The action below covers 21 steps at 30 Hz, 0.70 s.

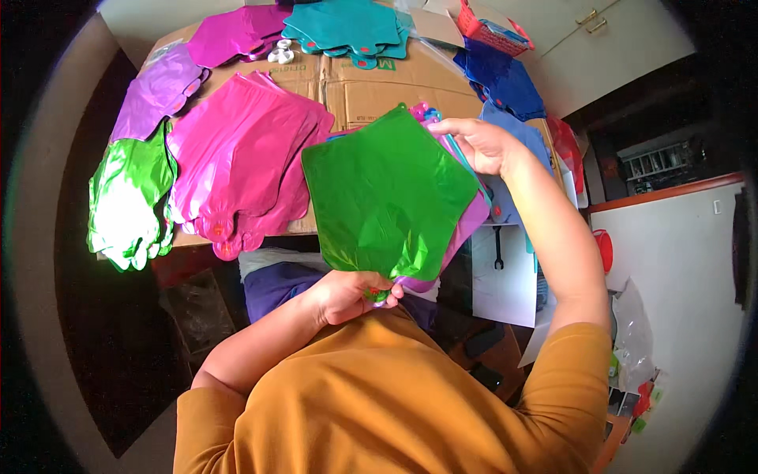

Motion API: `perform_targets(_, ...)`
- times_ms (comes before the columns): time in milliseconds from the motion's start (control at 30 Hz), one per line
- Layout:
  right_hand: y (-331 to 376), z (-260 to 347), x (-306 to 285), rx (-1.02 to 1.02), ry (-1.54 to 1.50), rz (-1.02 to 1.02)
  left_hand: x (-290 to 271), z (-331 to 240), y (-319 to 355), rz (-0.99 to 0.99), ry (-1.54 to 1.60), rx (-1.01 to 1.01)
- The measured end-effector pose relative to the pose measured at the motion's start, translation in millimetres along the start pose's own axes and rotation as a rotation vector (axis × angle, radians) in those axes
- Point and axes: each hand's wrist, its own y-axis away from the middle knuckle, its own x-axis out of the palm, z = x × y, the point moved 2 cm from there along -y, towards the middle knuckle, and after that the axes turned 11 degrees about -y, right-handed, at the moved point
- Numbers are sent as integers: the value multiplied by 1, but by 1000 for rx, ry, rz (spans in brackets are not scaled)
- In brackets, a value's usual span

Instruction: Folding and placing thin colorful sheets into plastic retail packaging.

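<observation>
The green foil sheet [387, 189], shaped like a shallow five-pointed star, is at the centre of the frame, raised in front of the person's torso. It is the front layer of a held stack; the edge of a purple foil sheet [472, 225] shows behind it at the lower right.

Left hand [347, 299]: fingers closed, gripping the stack at its lower tip. Right hand [478, 146]: thumb and fingers at the stack's upper right edge, beside several bunched coloured tabs [423, 113] — the fingertips are partly hidden, so the firmness of the grip cannot be told.

Beyond the stack lies the surface, covered with brown cardboard [430, 83]. Left of centre: a pink foil pile [245, 150], overhanging the near edge. Far left: a bright green foil pile [130, 193], with a violet foil pile [158, 91] above it. Top of the frame: a magenta foil pile [237, 33] and a teal foil pile [343, 28] — a small white three-lobed object [281, 52] sits between them. Upper right: a dark blue foil pile [504, 75], below a red basket [493, 33].
</observation>
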Motion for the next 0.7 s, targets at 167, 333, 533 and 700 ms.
perform_targets(167,-46,9,10,-71,523,-279,5,-7,-2,103,-52,75)
perform_targets(333,-88,32,39,-184,1088,-668,2,1,-25,80,-80,57)
perform_targets(533,-81,36,89,-145,1295,-873,8,-6,-27,90,-177,69)
perform_targets(700,-101,44,62,-197,1202,-776,12,-13,-27,156,-26,107)
